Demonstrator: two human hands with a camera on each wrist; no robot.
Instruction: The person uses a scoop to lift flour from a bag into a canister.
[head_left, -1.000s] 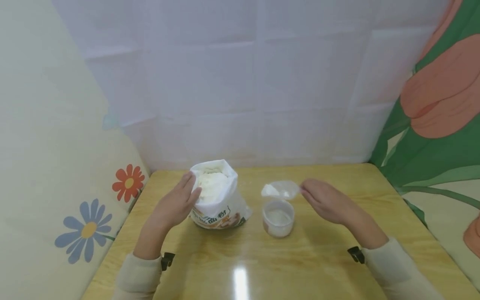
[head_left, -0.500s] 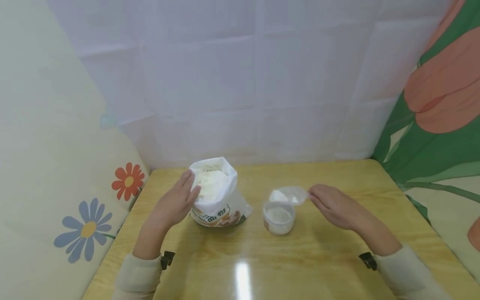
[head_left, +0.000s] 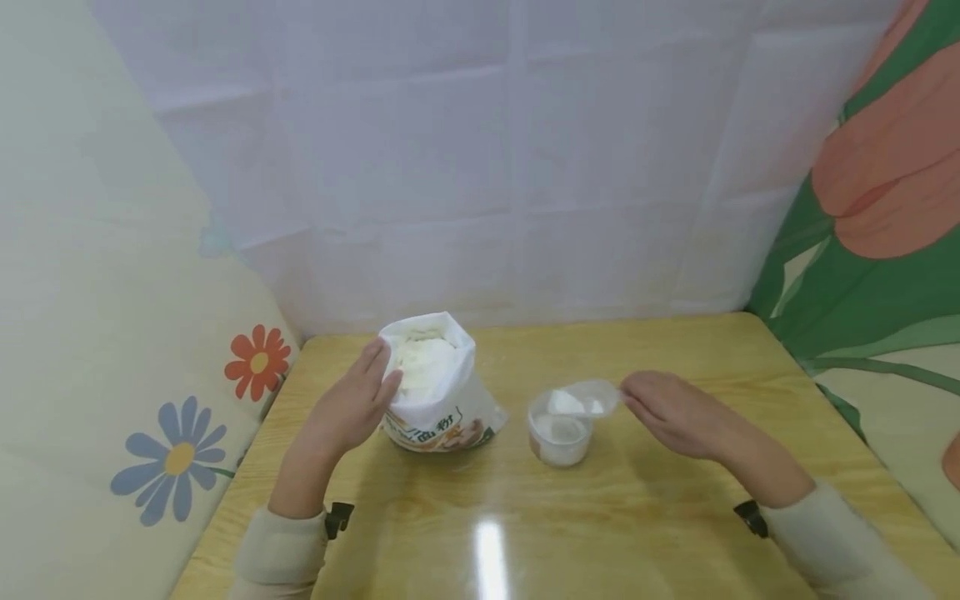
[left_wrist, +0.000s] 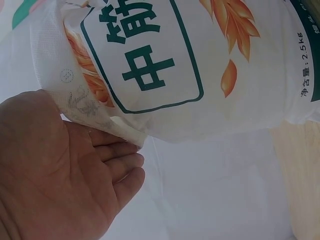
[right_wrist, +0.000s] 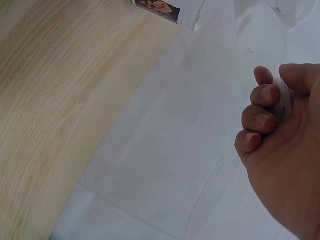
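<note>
A white flour bag [head_left: 453, 421] stands with its mouth open, and pale flour [head_left: 422, 367] shows inside. My left hand [head_left: 348, 412] grips the bag's left rim, the thumb over the near edge; in the left wrist view the fingers of that hand [left_wrist: 70, 165] curl at the edge of the printed bag [left_wrist: 225, 105]. My right hand [head_left: 675, 417] holds a clear plastic scoop [head_left: 597, 398] by its handle, with white flour in its bowl. The scoop hangs over the rim of a small clear tub [head_left: 558, 452], which has something white inside. Curled fingers of the right hand [right_wrist: 290, 145] hide most of the handle.
Bag and tub stand apart on a glossy wooden table [head_left: 420, 533]. White cloth [head_left: 480, 167] hangs behind its far edge. Flower-patterned sheets [head_left: 150, 333] flank both sides. Part of the tub's dark label [right_wrist: 159, 7] appears in the right wrist view.
My right hand has moved right and slightly down, bringing the scoop from behind the tub to over its right rim. The left hand stays on the bag.
</note>
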